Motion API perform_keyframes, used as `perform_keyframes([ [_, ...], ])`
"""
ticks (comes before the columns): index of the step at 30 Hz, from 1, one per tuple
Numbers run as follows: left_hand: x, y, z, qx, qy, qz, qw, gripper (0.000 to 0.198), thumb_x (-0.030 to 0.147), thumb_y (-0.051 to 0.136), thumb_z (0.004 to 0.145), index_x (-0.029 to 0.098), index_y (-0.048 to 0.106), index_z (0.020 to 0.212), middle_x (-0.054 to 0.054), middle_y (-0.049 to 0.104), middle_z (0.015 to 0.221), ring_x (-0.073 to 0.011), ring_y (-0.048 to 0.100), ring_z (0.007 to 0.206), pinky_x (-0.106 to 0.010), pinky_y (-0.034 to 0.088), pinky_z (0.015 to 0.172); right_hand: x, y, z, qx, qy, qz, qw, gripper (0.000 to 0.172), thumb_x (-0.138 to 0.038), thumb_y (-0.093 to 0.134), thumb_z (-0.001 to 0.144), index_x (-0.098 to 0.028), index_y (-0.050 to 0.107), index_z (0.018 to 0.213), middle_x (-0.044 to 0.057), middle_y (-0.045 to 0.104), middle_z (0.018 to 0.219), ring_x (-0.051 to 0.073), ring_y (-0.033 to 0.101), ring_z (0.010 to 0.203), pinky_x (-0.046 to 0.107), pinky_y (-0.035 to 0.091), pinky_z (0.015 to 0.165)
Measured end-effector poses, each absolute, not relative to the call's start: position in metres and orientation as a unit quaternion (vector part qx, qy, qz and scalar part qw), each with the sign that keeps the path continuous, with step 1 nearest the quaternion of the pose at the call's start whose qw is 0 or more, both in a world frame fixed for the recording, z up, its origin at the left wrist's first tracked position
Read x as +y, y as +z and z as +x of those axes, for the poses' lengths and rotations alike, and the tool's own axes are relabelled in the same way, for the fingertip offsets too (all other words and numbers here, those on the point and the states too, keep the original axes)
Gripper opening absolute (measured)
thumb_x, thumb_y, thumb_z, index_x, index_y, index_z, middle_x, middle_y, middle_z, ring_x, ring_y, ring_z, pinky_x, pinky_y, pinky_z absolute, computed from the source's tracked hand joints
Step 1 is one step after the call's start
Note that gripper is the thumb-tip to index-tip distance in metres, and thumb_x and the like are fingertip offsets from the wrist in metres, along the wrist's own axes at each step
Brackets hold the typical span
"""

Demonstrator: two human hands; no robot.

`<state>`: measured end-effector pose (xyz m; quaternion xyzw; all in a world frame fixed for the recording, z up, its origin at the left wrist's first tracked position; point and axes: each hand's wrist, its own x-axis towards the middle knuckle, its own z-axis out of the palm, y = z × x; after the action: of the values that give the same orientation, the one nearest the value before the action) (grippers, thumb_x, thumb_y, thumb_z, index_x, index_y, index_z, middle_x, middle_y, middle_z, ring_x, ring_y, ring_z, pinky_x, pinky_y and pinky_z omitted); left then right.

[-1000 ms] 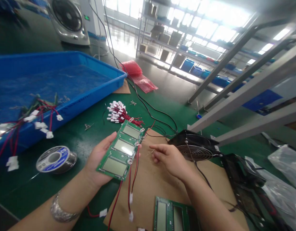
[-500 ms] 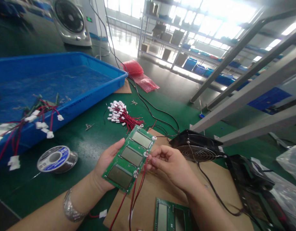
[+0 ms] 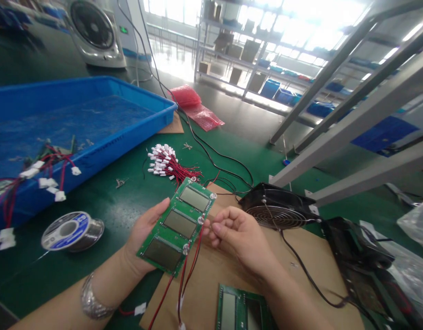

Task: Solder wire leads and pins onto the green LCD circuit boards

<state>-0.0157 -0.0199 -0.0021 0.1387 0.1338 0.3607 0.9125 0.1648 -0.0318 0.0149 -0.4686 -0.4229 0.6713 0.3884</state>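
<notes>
My left hand grips a green circuit board by its left edge and underside, holding it tilted above the cardboard. The board carries three grey display panels in a row and several clear round parts along its right edge. Red and black wires hang from that edge. Beside it, my right hand is closed with thumb and fingertips together, close to the upper wires; what sits in the pinch is too small to make out. A second circuit board with display panels lies on the cardboard below my right forearm.
A bundle of red wires with white connectors lies beyond the board. Left are a solder spool and a blue tray with wired parts over its rim. Right are a black fan, cables and a metal frame.
The whole view has shifted a little, so most things sit slightly further left. Both hands keep nearly the same pose at the circuit board, with the right fingertips moved only slightly.
</notes>
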Motion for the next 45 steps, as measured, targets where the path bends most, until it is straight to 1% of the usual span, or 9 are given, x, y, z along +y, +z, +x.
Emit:
perform_keyframes([
  [3, -0.019, 0.001, -0.016, 0.135, 0.371, 0.15, 0.907, 0.061, 0.031, 0.01, 0.091, 0.002, 0.063, 0.098, -0.013, 0.069, 0.083, -0.0202, 0.065, 0.081, -0.027, 0.049, 0.07, -0.032, 0.015, 0.165, -0.422, 0.66, -0.472, 0.404, 0.027, -0.028, 0.071, 0.06, -0.016, 0.049, 0.067, 0.0, 0.063, 0.065, 0.008, 0.058, 0.059, 0.02, 0.042, 0.056],
  [11, -0.019, 0.001, -0.015, 0.126, 0.373, 0.163, 0.905, 0.054, 0.031, 0.019, 0.09, 0.001, 0.062, 0.098, -0.013, 0.068, 0.089, -0.0233, 0.062, 0.089, -0.028, 0.049, 0.071, -0.032, 0.01, 0.161, -0.413, 0.687, -0.447, 0.397, 0.029, -0.039, 0.065, 0.066, -0.017, 0.048, 0.07, -0.001, 0.061, 0.059, 0.007, 0.053, 0.046, 0.022, 0.042, 0.048],
  [21, -0.019, 0.002, -0.016, 0.119, 0.368, 0.176, 0.905, 0.051, 0.032, 0.022, 0.089, 0.002, 0.062, 0.1, -0.016, 0.067, 0.094, -0.023, 0.061, 0.092, -0.029, 0.048, 0.077, -0.029, 0.003, 0.164, -0.43, 0.652, -0.464, 0.417, 0.027, -0.032, 0.07, 0.06, -0.017, 0.051, 0.07, 0.001, 0.063, 0.067, 0.011, 0.061, 0.062, 0.025, 0.045, 0.058],
  [24, -0.019, 0.003, -0.017, 0.139, 0.368, 0.183, 0.901, 0.058, 0.032, 0.013, 0.09, 0.002, 0.063, 0.099, -0.017, 0.067, 0.092, -0.0227, 0.061, 0.092, -0.029, 0.048, 0.078, -0.029, 0.004, 0.163, -0.453, 0.639, -0.469, 0.408, 0.027, -0.033, 0.068, 0.058, -0.018, 0.048, 0.069, 0.002, 0.064, 0.071, 0.015, 0.063, 0.069, 0.032, 0.047, 0.067],
  [29, -0.019, 0.005, -0.018, 0.174, 0.378, 0.183, 0.891, 0.064, 0.031, 0.007, 0.09, 0.003, 0.065, 0.096, -0.016, 0.068, 0.086, -0.0222, 0.064, 0.085, -0.029, 0.05, 0.073, -0.032, 0.009, 0.162, -0.536, 0.508, -0.543, 0.399, 0.01, -0.019, 0.061, 0.064, -0.018, 0.051, 0.065, 0.0, 0.057, 0.071, 0.012, 0.055, 0.069, 0.029, 0.042, 0.068],
  [34, -0.014, 0.007, -0.035, 0.162, 0.443, 0.219, 0.854, 0.049, 0.035, 0.024, 0.088, 0.007, 0.061, 0.104, -0.016, 0.066, 0.095, -0.0268, 0.061, 0.091, -0.034, 0.05, 0.074, -0.032, 0.01, 0.166, -0.618, 0.415, -0.588, 0.316, 0.008, -0.011, 0.056, 0.068, -0.018, 0.054, 0.064, -0.003, 0.054, 0.061, 0.01, 0.049, 0.058, 0.023, 0.038, 0.055],
  [37, -0.011, 0.009, -0.047, 0.175, 0.504, 0.242, 0.811, 0.045, 0.037, 0.029, 0.087, 0.01, 0.059, 0.108, -0.017, 0.064, 0.101, -0.0286, 0.061, 0.09, -0.037, 0.049, 0.077, -0.028, 0.01, 0.167, -0.66, 0.372, -0.597, 0.264, 0.006, -0.012, 0.054, 0.071, -0.017, 0.055, 0.068, -0.002, 0.057, 0.061, 0.01, 0.051, 0.057, 0.022, 0.039, 0.054],
  [42, -0.009, 0.013, -0.052, 0.185, 0.544, 0.232, 0.785, 0.048, 0.036, 0.024, 0.088, 0.009, 0.059, 0.105, -0.018, 0.066, 0.095, -0.0279, 0.064, 0.082, -0.036, 0.052, 0.068, -0.008, 0.014, 0.156, -0.753, 0.259, -0.576, 0.184, 0.016, -0.013, 0.051, 0.077, -0.019, 0.06, 0.088, 0.003, 0.062, 0.087, 0.014, 0.056, 0.081, 0.026, 0.042, 0.072],
  [45, -0.009, 0.014, -0.051, 0.173, 0.526, 0.227, 0.802, 0.048, 0.037, 0.024, 0.088, 0.009, 0.06, 0.104, -0.015, 0.067, 0.092, -0.0274, 0.064, 0.083, -0.036, 0.052, 0.068, 0.012, 0.013, 0.144, -0.786, 0.189, -0.574, 0.131, 0.016, -0.01, 0.046, 0.08, -0.016, 0.06, 0.087, 0.006, 0.059, 0.098, 0.016, 0.052, 0.095, 0.031, 0.04, 0.082],
])
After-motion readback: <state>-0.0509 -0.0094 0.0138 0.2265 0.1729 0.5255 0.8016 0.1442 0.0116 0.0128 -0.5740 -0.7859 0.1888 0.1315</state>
